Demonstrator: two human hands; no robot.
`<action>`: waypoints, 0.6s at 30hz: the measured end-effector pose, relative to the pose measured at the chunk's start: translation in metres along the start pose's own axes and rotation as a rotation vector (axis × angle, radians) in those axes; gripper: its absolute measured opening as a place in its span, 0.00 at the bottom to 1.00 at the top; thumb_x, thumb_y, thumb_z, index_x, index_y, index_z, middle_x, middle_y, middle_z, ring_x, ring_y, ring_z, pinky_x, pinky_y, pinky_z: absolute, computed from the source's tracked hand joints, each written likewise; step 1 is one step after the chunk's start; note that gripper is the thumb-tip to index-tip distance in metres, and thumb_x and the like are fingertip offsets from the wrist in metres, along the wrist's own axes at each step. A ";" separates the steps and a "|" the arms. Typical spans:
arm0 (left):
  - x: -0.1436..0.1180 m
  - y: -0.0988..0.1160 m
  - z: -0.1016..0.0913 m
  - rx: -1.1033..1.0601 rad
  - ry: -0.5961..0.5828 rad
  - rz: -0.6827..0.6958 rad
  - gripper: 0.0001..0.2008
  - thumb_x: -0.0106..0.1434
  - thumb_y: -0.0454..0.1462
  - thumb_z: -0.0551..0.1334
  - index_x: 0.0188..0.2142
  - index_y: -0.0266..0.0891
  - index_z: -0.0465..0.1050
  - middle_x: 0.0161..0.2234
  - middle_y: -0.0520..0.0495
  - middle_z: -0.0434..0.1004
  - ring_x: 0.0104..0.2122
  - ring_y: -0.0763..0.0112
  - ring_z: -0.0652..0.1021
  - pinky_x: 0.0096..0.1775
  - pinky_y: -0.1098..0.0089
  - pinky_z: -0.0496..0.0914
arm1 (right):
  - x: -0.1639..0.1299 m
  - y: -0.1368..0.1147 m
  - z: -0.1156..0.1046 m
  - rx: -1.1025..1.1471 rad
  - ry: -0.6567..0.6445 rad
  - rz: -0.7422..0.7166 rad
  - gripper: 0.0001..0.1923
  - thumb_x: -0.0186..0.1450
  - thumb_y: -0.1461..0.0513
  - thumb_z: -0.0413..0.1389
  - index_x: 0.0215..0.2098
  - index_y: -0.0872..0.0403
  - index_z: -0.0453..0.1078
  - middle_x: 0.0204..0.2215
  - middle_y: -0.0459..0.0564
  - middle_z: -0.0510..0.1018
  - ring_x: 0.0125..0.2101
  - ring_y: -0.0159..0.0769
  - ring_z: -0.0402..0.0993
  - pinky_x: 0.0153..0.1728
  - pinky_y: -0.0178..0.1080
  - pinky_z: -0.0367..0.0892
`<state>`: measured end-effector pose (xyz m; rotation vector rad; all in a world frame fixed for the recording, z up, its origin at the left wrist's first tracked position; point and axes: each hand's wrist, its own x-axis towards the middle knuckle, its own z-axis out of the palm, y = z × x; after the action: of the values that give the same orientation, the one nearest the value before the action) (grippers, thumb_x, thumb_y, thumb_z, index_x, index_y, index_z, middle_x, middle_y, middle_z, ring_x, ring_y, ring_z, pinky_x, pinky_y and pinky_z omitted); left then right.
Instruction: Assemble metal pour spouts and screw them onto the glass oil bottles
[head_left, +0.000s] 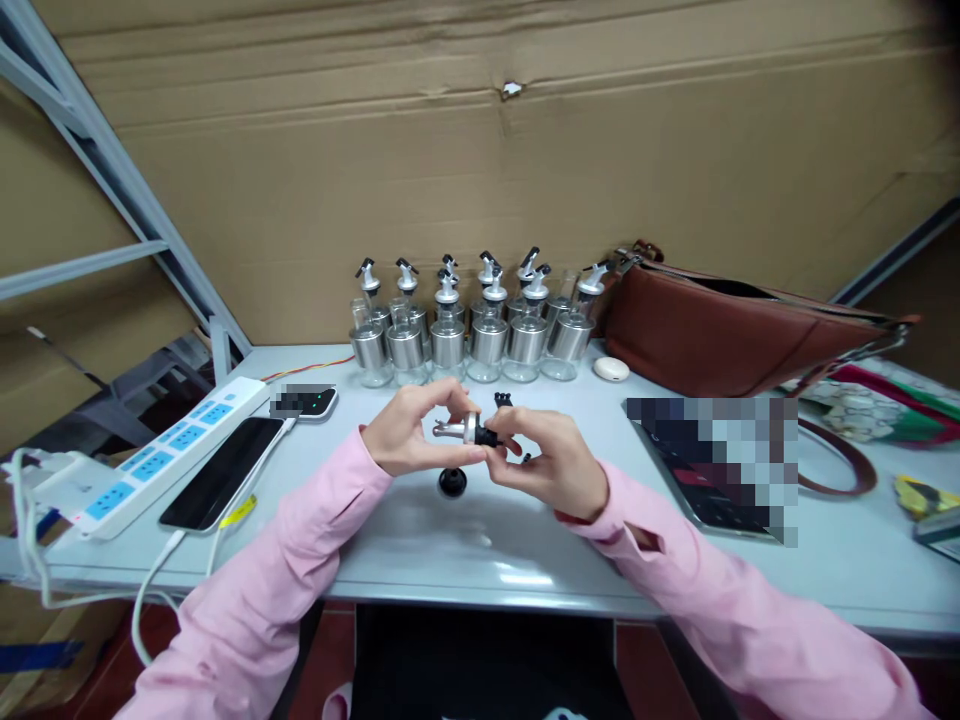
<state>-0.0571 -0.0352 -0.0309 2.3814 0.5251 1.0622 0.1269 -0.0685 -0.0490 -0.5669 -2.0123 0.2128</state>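
Note:
A silver pourer spout with a black ribbed stopper end lies sideways between my two hands, above the table. My left hand pinches its silver collar between thumb and fingers. My right hand closes its fingertips on the black stopper end. Just below them a round black cap sits on the table. Small black pieces lie behind my right hand, partly covered by it. Further back stand rows of glass oil bottles with steel sleeves. Most carry silver-and-black pourers; the two at front left show bare glass necks.
A white power strip, a phone and cables occupy the left side. To the right are a brown leather bag, a partly blurred tablet and a small white case. A cardboard wall rises behind the bottles.

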 end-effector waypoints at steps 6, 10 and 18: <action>0.003 0.000 -0.002 -0.193 -0.052 -0.163 0.16 0.51 0.44 0.66 0.30 0.34 0.67 0.26 0.49 0.70 0.27 0.74 0.71 0.30 0.73 0.67 | 0.000 0.004 0.003 -0.116 0.007 -0.190 0.07 0.60 0.69 0.51 0.29 0.53 0.57 0.19 0.42 0.66 0.19 0.25 0.61 0.21 0.28 0.59; 0.004 -0.003 -0.003 -0.324 -0.095 -0.252 0.16 0.50 0.44 0.67 0.30 0.34 0.66 0.26 0.49 0.71 0.26 0.76 0.70 0.29 0.74 0.65 | -0.002 0.007 0.004 -0.223 -0.005 -0.261 0.06 0.62 0.68 0.51 0.34 0.53 0.58 0.20 0.44 0.67 0.20 0.27 0.62 0.21 0.30 0.60; 0.005 -0.004 -0.005 -0.520 -0.144 -0.350 0.14 0.48 0.40 0.68 0.29 0.33 0.67 0.24 0.50 0.72 0.25 0.77 0.71 0.29 0.75 0.65 | -0.003 0.012 0.000 -0.527 -0.008 -0.448 0.07 0.62 0.69 0.50 0.38 0.53 0.61 0.22 0.46 0.71 0.21 0.29 0.63 0.21 0.32 0.57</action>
<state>-0.0588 -0.0276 -0.0274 1.8116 0.5151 0.7503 0.1319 -0.0589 -0.0559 -0.4154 -2.1468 -0.6006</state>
